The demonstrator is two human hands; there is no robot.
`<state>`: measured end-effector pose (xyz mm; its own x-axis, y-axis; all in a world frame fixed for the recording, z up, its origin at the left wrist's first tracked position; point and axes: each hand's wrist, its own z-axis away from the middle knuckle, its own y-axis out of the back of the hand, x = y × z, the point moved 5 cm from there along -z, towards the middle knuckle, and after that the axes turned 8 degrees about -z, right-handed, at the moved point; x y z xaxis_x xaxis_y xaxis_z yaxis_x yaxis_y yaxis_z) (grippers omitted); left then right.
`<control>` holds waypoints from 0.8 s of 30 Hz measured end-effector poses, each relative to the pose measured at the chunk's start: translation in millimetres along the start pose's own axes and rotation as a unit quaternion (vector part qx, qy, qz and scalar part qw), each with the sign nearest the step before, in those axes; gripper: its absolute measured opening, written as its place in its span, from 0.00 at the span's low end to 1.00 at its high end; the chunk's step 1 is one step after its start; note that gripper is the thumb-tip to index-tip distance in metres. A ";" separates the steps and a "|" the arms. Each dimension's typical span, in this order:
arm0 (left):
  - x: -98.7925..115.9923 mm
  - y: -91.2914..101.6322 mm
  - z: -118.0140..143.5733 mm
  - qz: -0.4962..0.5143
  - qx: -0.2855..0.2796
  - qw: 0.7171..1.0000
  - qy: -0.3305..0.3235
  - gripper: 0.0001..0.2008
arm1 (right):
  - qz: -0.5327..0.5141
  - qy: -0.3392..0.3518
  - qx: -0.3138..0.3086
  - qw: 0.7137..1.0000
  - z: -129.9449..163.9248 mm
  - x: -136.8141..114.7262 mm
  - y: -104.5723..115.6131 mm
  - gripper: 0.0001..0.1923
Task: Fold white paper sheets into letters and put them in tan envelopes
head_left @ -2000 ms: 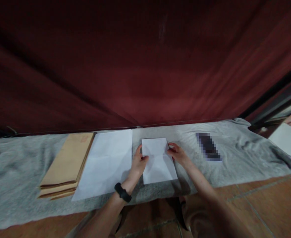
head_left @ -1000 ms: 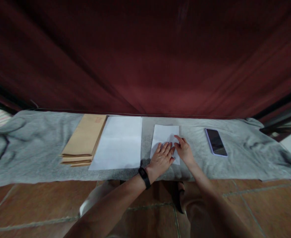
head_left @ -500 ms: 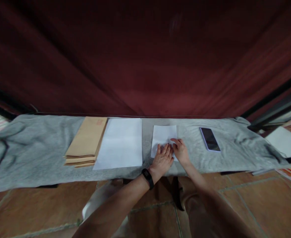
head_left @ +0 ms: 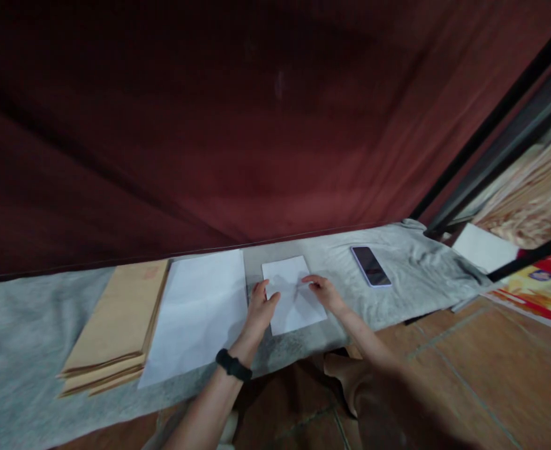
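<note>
A small rectangle of white paper [head_left: 287, 312], about half the size of the large sheets beside it, lies flat on the grey cloth. At its left edge is my left hand [head_left: 260, 307], with thumb and fingers apart and the thumb over the paper. My right hand [head_left: 326, 292] hovers at the right edge, fingers stretched inward over the sheet and apart. Whether the fingertips touch the paper is hard to make out. A dark band [head_left: 234, 365] circles my left wrist.
Large white sheets [head_left: 200, 306] lie left of the small paper, beside a stack of brown envelopes [head_left: 116, 312]. To the right rests a phone [head_left: 371, 267] with a pale purple case. A dark red curtain [head_left: 256, 156] hangs behind the cloth-covered surface [head_left: 411, 275].
My left hand has lifted from lying flat on the small paper and shifted to its left edge. The right hand has drawn to the right edge. The camera view has turned right and tilted.
</note>
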<state>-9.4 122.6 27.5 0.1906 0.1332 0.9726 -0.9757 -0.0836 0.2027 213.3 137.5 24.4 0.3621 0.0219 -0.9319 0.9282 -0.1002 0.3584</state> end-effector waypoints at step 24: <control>3.4 -60.4 47.8 -0.538 -0.059 0.799 -0.263 0.30 | 0.110 0.033 -0.024 0.993 6.3 12.1 17.3 0.21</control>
<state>55.3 80.9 24.1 0.9146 -0.3701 0.1630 -0.2145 -0.1022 0.9714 233.2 129.8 18.9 0.5600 0.0693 -0.8256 0.8284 -0.0621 0.5567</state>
